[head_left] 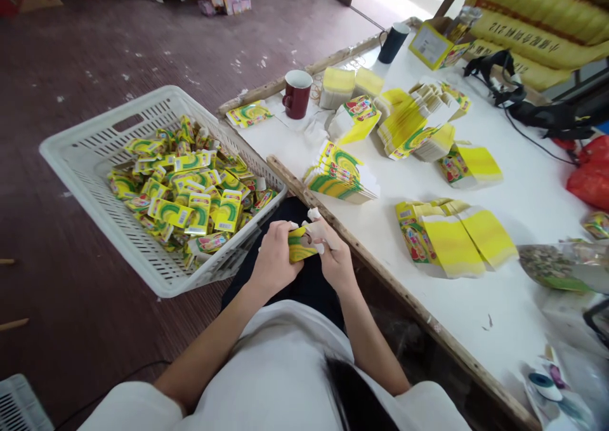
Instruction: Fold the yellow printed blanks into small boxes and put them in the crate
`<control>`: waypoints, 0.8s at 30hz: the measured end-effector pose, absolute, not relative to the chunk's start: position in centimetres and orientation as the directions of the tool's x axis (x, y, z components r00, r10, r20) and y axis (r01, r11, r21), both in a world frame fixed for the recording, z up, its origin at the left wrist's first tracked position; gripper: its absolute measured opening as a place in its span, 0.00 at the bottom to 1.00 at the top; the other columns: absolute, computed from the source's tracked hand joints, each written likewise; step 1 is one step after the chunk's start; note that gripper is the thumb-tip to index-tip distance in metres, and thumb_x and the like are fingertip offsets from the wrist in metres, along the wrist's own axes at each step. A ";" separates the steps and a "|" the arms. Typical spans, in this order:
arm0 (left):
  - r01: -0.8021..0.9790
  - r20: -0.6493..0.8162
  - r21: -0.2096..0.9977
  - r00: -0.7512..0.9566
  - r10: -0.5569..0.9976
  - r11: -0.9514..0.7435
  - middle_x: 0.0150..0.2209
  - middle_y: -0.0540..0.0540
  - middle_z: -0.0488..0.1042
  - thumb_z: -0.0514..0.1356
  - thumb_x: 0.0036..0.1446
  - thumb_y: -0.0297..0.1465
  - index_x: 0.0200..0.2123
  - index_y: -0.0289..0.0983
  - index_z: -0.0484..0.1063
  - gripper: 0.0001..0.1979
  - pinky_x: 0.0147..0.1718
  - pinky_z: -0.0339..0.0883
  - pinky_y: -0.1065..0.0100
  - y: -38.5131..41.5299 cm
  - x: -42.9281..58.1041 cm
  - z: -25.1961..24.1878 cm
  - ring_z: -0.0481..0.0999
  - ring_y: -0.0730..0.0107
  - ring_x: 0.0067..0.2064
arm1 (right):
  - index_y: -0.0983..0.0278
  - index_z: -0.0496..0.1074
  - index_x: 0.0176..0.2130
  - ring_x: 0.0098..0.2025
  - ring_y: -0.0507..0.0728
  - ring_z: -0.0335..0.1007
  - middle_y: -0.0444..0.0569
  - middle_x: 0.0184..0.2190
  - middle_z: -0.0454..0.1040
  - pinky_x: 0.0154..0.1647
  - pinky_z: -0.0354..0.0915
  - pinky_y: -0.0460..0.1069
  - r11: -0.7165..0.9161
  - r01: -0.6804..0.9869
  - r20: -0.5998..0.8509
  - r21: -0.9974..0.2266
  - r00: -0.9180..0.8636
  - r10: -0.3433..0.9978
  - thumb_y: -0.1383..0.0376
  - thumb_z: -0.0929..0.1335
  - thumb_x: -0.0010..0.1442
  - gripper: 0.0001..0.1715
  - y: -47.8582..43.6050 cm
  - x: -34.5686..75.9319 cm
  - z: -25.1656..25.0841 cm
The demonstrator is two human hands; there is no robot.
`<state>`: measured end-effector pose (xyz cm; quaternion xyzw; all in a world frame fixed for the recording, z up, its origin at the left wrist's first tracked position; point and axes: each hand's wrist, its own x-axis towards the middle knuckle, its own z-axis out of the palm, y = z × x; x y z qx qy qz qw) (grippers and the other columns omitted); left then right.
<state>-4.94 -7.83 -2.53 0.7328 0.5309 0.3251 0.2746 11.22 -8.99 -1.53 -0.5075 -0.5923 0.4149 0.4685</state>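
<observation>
White-topped table (466,317) and reddish-brown floor (109,329), a small yellow carton (299,247) between two hands

The table is filling the right of the frame, bearing stacks of yellow card (451,244). At upper centre, a dark red mug (297,98) is standing near the table's edge. At left, a white plastic basket (61,142) is holding a heap of yellow boxes (178,212). At centre, above the lap, the left hand (276,253) is gripping the carton between thumb and fingers, while the right hand (335,256), white coverings on some fingertips, is pinching its right end.
</observation>
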 end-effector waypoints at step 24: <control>0.582 0.220 0.731 0.294 0.930 -0.357 0.47 0.39 0.80 0.71 0.47 0.36 0.52 0.38 0.73 0.28 0.51 0.73 0.51 -6.0 -6.4 -0.3 0.80 0.48 0.49 | 0.62 0.62 0.60 0.71 0.67 0.55 0.66 0.68 0.58 0.69 0.59 0.64 0.327 0.366 0.214 -0.871 -0.317 0.924 0.58 0.70 0.65 0.28 -7.3 13.2 -0.9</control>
